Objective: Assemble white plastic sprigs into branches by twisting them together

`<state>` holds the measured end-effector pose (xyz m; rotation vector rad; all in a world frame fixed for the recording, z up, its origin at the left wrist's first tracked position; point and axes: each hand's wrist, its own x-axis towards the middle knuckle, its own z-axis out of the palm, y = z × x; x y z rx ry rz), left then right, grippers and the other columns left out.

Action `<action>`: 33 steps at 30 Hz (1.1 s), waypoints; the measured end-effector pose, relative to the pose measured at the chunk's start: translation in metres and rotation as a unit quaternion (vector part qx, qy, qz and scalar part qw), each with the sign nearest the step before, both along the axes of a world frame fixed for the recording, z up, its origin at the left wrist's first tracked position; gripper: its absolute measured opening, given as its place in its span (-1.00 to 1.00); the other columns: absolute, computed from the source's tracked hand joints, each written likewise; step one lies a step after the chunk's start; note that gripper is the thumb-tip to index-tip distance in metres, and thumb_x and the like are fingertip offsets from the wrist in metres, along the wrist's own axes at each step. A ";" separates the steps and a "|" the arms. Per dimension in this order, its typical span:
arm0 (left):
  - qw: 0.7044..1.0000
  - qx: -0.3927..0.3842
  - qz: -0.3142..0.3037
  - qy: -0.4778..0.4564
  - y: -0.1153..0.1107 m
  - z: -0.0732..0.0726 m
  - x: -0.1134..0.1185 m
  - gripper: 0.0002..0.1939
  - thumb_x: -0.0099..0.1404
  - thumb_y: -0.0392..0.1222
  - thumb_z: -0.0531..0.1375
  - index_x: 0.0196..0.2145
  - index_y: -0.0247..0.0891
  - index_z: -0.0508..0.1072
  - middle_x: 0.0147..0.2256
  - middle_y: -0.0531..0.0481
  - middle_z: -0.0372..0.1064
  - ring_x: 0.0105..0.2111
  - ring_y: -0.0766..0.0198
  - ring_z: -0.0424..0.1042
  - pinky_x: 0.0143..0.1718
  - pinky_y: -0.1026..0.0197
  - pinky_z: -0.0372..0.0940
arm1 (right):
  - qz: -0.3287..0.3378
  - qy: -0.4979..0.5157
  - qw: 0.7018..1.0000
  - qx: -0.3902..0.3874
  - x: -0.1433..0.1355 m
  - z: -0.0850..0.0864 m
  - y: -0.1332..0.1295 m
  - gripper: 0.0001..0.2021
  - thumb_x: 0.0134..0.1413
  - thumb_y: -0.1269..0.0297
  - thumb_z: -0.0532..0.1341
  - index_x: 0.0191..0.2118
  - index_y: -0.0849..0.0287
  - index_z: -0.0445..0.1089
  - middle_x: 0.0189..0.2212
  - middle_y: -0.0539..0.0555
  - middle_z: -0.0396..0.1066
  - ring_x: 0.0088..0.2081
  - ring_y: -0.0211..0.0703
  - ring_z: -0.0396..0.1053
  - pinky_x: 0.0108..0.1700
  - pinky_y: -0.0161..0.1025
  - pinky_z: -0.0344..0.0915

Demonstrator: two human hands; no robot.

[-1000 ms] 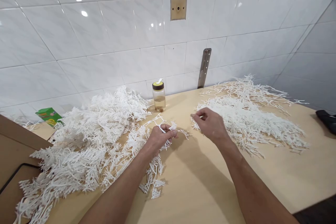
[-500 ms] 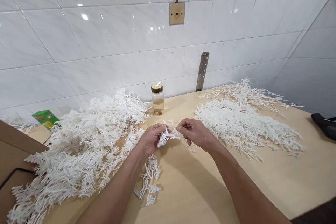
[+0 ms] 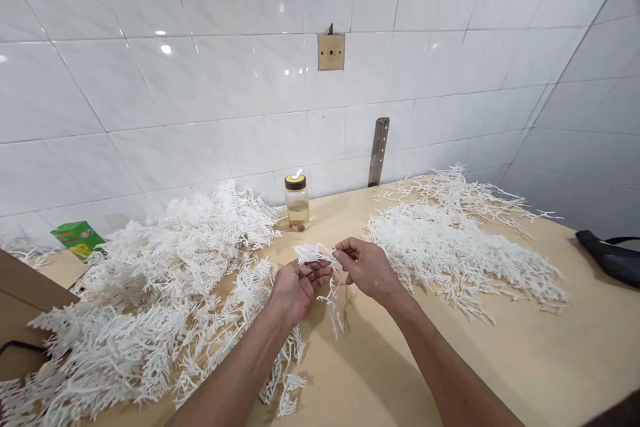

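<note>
A small white branched piece (image 3: pixel 314 253) lies over the fingers of my left hand (image 3: pixel 299 287), which is palm up with its fingers loosely spread beneath it. My right hand (image 3: pixel 364 265) pinches the right end of this piece between thumb and fingertips. Thin white strands (image 3: pixel 333 307) hang down between the two hands. A big heap of white branched pieces (image 3: pixel 150 300) spreads to the left, and a flatter pile (image 3: pixel 455 247) lies to the right of my right hand. A few loose pieces (image 3: pixel 291 383) rest below my left wrist.
A lidded jar (image 3: pixel 297 203) with liquid stands near the tiled wall. Behind the right pile are thinner white stems (image 3: pixel 465 190). A metal strip (image 3: pixel 379 152) leans on the wall. A green packet (image 3: pixel 80 240) and cardboard (image 3: pixel 30 300) are at left, a black object (image 3: pixel 610 255) at far right.
My left hand has opened from its grip and turned palm up under the white piece. Strands now hang lower between my hands. The view has tilted up slightly.
</note>
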<state>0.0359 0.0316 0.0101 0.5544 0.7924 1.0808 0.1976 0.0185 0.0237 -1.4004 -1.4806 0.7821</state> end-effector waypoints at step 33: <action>0.992 0.089 0.001 0.092 0.001 -0.005 -0.004 -0.65 -0.08 -0.06 0.43 -0.52 -0.32 0.38 -0.58 0.07 0.31 -0.57 0.39 0.32 -0.48 0.31 0.22 | 0.017 -0.144 0.985 0.099 -0.019 -0.007 -0.005 -0.83 0.15 0.26 0.09 -0.38 0.14 0.39 -0.42 0.06 0.46 -0.38 -0.13 0.39 -0.31 -0.22 0.28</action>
